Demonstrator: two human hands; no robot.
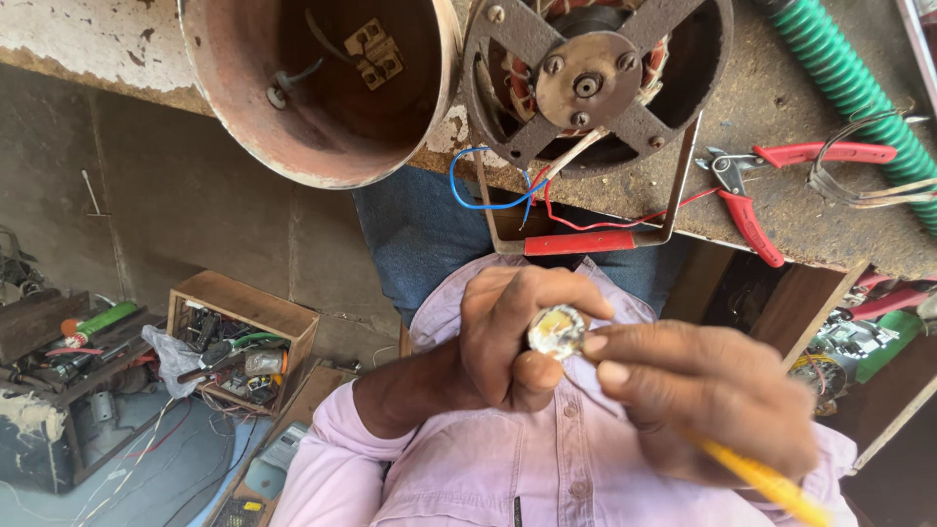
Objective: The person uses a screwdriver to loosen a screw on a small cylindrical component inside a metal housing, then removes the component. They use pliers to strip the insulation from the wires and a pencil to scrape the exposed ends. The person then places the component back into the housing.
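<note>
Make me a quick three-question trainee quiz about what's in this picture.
1. True or false: the red-handled pliers lie on the bench.
2. Which hand grips the small round metal part?
A. left hand
B. right hand
3. Fill in: the tool in the right hand has a ____ handle.

Key: 1 true; 2 A; 3 yellow.

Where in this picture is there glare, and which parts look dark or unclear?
Head view: glare whitens the small round metal part held by the left hand; the right hand with the yellow-handled tool is evenly daylit; the rusty drum interior is shadowed; the wooden box clutter is too small to identify.
</note>
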